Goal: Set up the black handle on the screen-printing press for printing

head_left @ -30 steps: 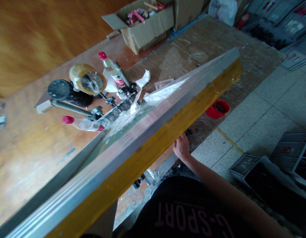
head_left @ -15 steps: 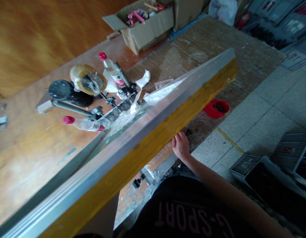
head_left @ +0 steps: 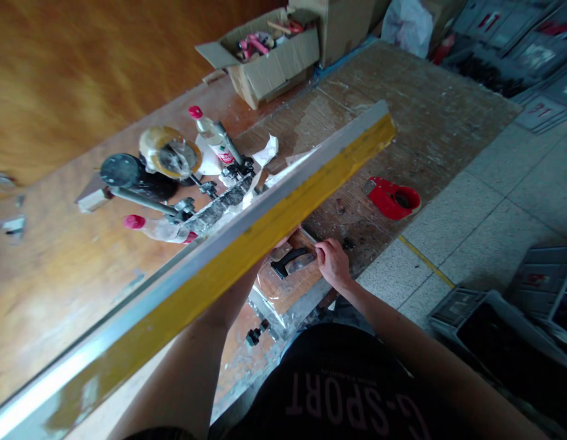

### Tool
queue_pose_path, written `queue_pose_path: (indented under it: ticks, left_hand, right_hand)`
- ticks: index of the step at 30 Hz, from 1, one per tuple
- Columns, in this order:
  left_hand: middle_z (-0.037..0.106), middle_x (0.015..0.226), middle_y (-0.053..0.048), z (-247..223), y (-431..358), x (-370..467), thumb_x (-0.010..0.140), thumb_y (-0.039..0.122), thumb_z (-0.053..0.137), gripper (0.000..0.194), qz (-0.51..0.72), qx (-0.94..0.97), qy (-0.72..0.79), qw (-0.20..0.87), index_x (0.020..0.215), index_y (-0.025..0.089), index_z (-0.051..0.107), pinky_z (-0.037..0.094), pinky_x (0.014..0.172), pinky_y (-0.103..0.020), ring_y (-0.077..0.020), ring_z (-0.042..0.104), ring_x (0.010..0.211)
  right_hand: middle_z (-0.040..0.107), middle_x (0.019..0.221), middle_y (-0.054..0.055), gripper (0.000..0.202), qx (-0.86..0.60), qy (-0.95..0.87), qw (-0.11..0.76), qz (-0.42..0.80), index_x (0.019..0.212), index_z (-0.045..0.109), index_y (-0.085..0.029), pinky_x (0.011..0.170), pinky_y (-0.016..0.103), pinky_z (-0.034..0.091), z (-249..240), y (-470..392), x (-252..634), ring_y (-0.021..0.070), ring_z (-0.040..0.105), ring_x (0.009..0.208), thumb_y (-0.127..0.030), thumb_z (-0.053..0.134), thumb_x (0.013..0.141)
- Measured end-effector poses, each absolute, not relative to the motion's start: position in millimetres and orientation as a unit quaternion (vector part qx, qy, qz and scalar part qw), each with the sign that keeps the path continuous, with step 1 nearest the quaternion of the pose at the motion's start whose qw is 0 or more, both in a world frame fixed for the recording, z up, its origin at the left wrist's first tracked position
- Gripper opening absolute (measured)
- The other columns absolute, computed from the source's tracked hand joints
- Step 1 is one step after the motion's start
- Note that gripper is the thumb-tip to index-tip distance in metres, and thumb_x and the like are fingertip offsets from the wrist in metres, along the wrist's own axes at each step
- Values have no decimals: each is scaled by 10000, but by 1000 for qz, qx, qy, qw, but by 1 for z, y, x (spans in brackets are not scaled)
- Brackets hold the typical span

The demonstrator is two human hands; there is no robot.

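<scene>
My right hand (head_left: 333,261) is at the near part of the bench, its fingers bent and pressed at the edge of a thin dark strip (head_left: 309,233). What the fingers grip is too small to make out. My left forearm (head_left: 226,305) reaches under a long bar (head_left: 274,227) with a silver top and yellow side. Most of my left hand (head_left: 287,239) is hidden behind that bar, its fingers out of sight. Between the hands, a black curved handle (head_left: 289,263) lies over a brown board (head_left: 292,287) with clear plastic around it.
A red tape dispenser (head_left: 393,198) lies right of my hands. Beyond the bar are bottles with red caps (head_left: 218,139), a tape roll (head_left: 169,153), a black cylinder (head_left: 127,173) and clamps (head_left: 185,209). An open carton (head_left: 274,67) stands farther back. Grey crates (head_left: 512,342) are at right.
The long bar sits lower and farther left in view. My left forearm has come into sight beneath it. The black handle and more of the red tape dispenser now show.
</scene>
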State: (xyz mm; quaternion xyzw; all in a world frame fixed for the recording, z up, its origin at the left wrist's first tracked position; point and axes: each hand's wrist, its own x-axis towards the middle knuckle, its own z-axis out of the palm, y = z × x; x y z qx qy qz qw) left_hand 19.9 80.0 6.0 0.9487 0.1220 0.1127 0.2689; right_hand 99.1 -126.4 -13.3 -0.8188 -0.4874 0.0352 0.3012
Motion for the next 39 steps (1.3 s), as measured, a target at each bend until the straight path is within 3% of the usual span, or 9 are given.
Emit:
queue_pose_path:
  ticks: [5,9,12,17,20,25,30,34,39]
  left_hand:
    - [697,915,-50,3,82,20,970,400,313,444,109,950,103,275,838,196,684,433,949,-358,-187,614,959]
    - [687,907,-63,-2,85,21,978,391,275,473,109,953,69,274,843,185,679,448,918,-333,-175,617,921]
    - [684,940,-81,-6,86,18,985,402,248,505,120,957,58,259,869,177,685,447,932,-340,-178,613,947]
    - [691,1040,-85,-8,78,9,987,444,221,540,136,955,85,250,953,184,692,419,1009,-363,-184,598,1050]
    - [695,1077,-87,-2,68,7,986,466,216,555,139,949,132,251,991,175,689,418,1027,-356,-188,598,1081]
    - [679,1190,-77,10,42,-19,993,448,242,510,160,931,218,246,1183,167,623,420,1050,-347,-184,591,1145]
    - [513,1424,-108,2,-36,-86,988,387,307,469,240,844,455,152,1365,169,481,324,1147,-440,-219,402,1368]
    - [368,1525,-103,-14,-124,-116,981,364,310,523,159,783,589,123,1470,180,335,293,1163,-494,-248,231,1455]
    - [307,1553,-75,-20,-191,-109,971,400,331,571,73,749,652,86,1501,195,276,219,1190,-516,-264,187,1464]
  right_hand:
    - [665,1073,105,353,-779,-532,325,68,1219,616,-176,914,388,476,-25,-104,112,239,570,982,-161,438,916]
    - [703,1007,108,350,-767,-549,322,78,1196,649,-179,904,428,478,-30,-101,115,251,592,920,-203,423,931]
    - [699,1065,114,339,-745,-567,344,66,1158,666,-171,941,443,468,-25,-109,112,257,586,984,-267,413,952]
    - [542,1367,154,558,-674,-655,330,92,1416,425,-133,1075,478,400,-19,-121,103,278,457,1278,-419,461,937]
    - [467,1430,186,702,-679,-666,289,106,1480,298,-107,1083,494,399,-21,-125,104,299,411,1329,-495,466,920]
    - [391,1479,216,851,-649,-715,238,107,1503,218,-70,1100,502,376,-24,-127,117,330,356,1369,-587,484,881]
    - [423,1454,231,864,-615,-748,220,117,1498,214,-37,1091,474,391,-20,-126,131,324,370,1360,-594,464,886]
    - [445,1439,234,875,-588,-769,216,125,1491,221,-17,1089,470,391,-17,-125,138,327,366,1356,-600,459,884]
    - [423,1456,232,874,-549,-797,220,123,1490,219,-15,1099,489,362,-20,-122,148,339,338,1368,-603,447,886]
